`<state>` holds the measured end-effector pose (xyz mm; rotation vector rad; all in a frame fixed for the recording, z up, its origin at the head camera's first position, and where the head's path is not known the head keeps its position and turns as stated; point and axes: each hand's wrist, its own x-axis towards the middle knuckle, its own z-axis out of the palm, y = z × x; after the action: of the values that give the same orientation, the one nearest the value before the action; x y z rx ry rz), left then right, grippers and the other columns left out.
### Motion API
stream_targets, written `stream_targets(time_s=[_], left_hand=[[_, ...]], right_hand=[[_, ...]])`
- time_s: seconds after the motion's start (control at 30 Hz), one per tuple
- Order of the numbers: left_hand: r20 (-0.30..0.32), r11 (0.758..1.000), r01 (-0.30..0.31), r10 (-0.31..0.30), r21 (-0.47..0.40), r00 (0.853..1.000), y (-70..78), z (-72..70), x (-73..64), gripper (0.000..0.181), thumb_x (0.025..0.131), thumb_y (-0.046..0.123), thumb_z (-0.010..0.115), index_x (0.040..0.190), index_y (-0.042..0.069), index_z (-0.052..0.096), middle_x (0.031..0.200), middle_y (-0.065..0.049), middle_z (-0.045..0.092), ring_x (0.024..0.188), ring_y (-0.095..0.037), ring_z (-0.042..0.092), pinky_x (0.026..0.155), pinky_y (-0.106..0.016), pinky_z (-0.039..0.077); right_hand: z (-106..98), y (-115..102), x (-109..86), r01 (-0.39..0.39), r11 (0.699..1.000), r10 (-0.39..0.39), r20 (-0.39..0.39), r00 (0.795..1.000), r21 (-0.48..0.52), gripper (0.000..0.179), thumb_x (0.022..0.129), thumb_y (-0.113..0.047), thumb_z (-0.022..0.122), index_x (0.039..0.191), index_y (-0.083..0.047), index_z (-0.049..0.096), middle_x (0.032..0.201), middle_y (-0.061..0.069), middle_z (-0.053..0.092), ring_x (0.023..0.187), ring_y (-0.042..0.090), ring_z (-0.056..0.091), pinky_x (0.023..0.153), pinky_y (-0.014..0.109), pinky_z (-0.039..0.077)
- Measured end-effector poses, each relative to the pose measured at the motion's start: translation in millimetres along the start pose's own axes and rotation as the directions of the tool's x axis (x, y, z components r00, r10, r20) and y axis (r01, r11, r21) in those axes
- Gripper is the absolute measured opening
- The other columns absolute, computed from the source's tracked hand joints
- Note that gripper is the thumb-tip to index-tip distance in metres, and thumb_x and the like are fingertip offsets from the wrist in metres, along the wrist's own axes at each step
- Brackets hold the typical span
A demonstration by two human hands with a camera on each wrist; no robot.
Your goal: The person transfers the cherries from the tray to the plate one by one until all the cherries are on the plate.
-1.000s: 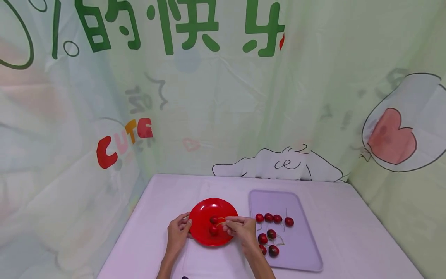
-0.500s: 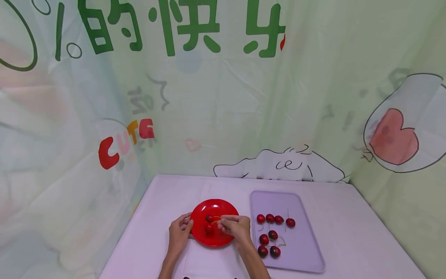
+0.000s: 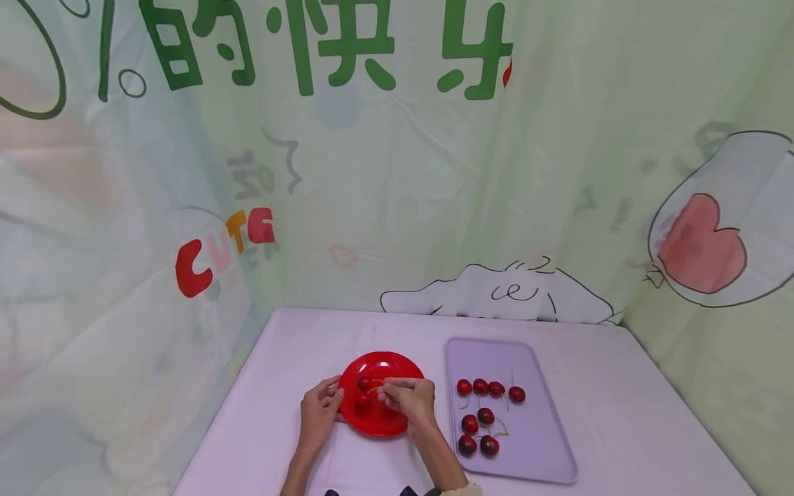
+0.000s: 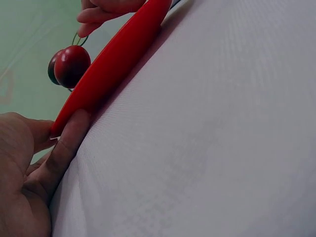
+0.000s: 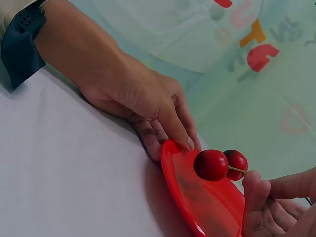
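Observation:
A round red plate (image 3: 386, 362) lies toward the left of the table. My left hand (image 3: 318, 411) grips its left rim; in the left wrist view the rim runs between the thumb and the fingers. With fingertips and thumb, my right hand (image 3: 409, 399) pinches the thin stems of two dark red cherries (image 3: 362, 400). Both cherries (image 5: 211, 165) hang from the stems over the left part of the plate. In the left wrist view, the paired cherries (image 4: 72, 66) show just past the plate's edge, below the right fingertips.
Right of the plate is a lilac rectangular tray (image 3: 540, 441). Several cherries (image 3: 486, 416) with stems lie on its left half, in a row and a looser cluster. A white cloth (image 3: 620, 413) covers the table, and a printed curtain (image 3: 434, 207) encloses the back and sides.
My right hand has moved left over the plate, carrying the two cherries toward its left side. The left hand stays at the rim, and the tray's cherries lie as before.

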<state>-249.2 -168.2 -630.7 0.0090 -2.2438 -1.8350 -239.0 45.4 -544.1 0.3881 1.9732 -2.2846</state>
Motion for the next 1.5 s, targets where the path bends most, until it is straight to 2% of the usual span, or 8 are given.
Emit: stream_targets(time_s=[0.27, 0.47, 0.67, 0.93, 1.1, 1.2, 1.3, 1.5], left_hand=[[-0.005, 1.0, 0.027, -0.027, 0.013, 1.0, 5.3, 1.7, 1.0, 0.035, 0.106, 0.007, 0.07, 0.141, 0.004, 0.071, 0.117, -0.022, 0.079, 0.074, -0.006, 0.076, 0.062, -0.021, 0.064], [-0.003, 1.0, 0.006, -0.006, 0.02, 1.0, 8.9, 1.2, -2.8, 0.035, 0.106, 0.006, 0.07, 0.141, 0.0, 0.07, 0.116, -0.025, 0.078, 0.074, -0.009, 0.076, 0.061, -0.023, 0.065], [-0.006, 1.0, 0.003, -0.003, 0.008, 1.0, 9.9, 1.4, -5.6, 0.035, 0.106, 0.006, 0.07, 0.14, -0.001, 0.07, 0.115, -0.026, 0.078, 0.073, -0.007, 0.075, 0.061, -0.02, 0.064], [-0.006, 1.0, 0.015, -0.015, -0.028, 1.0, -0.1, 1.6, 0.1, 0.036, 0.105, 0.004, 0.071, 0.14, -0.001, 0.07, 0.113, -0.024, 0.078, 0.071, -0.007, 0.075, 0.059, -0.022, 0.064], [0.001, 0.999, 0.02, -0.02, -0.027, 1.0, -3.3, 1.9, 1.0, 0.036, 0.105, 0.005, 0.071, 0.141, 0.002, 0.07, 0.115, -0.024, 0.078, 0.071, -0.007, 0.075, 0.06, -0.023, 0.065], [0.003, 0.999, 0.025, -0.025, -0.02, 1.0, -3.1, 2.1, 0.1, 0.036, 0.106, 0.007, 0.07, 0.142, 0.003, 0.07, 0.118, -0.024, 0.078, 0.075, -0.009, 0.076, 0.061, -0.023, 0.065], [0.002, 1.0, 0.024, -0.024, -0.01, 1.0, -1.5, 2.4, -1.1, 0.037, 0.106, 0.008, 0.07, 0.143, 0.004, 0.07, 0.119, -0.023, 0.078, 0.076, -0.011, 0.077, 0.062, -0.022, 0.065], [0.002, 1.0, -0.003, 0.003, -0.028, 1.0, 3.0, 1.6, -2.1, 0.036, 0.106, 0.005, 0.069, 0.142, -0.001, 0.069, 0.116, -0.027, 0.078, 0.071, -0.012, 0.076, 0.059, -0.025, 0.065]], right_hand=[[8.3, -3.2, 6.7, -0.01, 0.999, 0.01, -0.007, 1.0, -0.036, 0.032, 0.099, -0.017, 0.082, 0.121, 0.006, 0.078, 0.095, 0.016, 0.084, 0.08, 0.019, 0.082, 0.076, 0.026, 0.069], [14.0, 1.9, 20.1, -0.024, 0.999, 0.024, -0.015, 1.0, -0.029, 0.022, 0.098, -0.015, 0.083, 0.114, 0.001, 0.082, 0.091, 0.012, 0.084, 0.077, 0.018, 0.082, 0.075, 0.025, 0.068], [14.5, 7.9, 18.4, -0.022, 0.998, 0.022, 0.005, 1.0, -0.052, 0.026, 0.099, -0.015, 0.081, 0.117, 0.005, 0.08, 0.091, 0.013, 0.084, 0.078, 0.018, 0.082, 0.075, 0.025, 0.068], [20.3, 15.5, 19.3, 0.056, 0.988, -0.057, -0.005, 0.998, -0.144, 0.026, 0.099, -0.012, 0.081, 0.115, 0.008, 0.079, 0.088, 0.015, 0.083, 0.072, 0.016, 0.08, 0.07, 0.024, 0.067], [22.5, 18.9, 22.5, 0.138, 0.957, -0.146, -0.01, 0.989, -0.257, 0.02, 0.098, -0.007, 0.081, 0.11, 0.009, 0.08, 0.087, 0.019, 0.082, 0.071, 0.021, 0.081, 0.066, 0.025, 0.067], [22.6, 19.0, 24.2, 0.188, 0.927, -0.198, 0.001, 0.98, -0.326, 0.015, 0.097, -0.004, 0.081, 0.106, 0.008, 0.081, 0.084, 0.018, 0.081, 0.067, 0.02, 0.079, 0.063, 0.023, 0.066], [22.3, 17.7, 25.5, 0.241, 0.881, -0.256, 0.018, 0.967, -0.407, 0.012, 0.096, -0.003, 0.082, 0.101, 0.007, 0.082, 0.079, 0.014, 0.08, 0.064, 0.017, 0.076, 0.063, 0.024, 0.066], [22.3, 14.1, 27.2, 0.285, 0.824, -0.301, 0.046, 0.952, -0.49, 0.008, 0.093, -0.002, 0.084, 0.095, 0.006, 0.083, 0.073, 0.012, 0.077, 0.059, 0.013, 0.071, 0.063, 0.027, 0.066]])
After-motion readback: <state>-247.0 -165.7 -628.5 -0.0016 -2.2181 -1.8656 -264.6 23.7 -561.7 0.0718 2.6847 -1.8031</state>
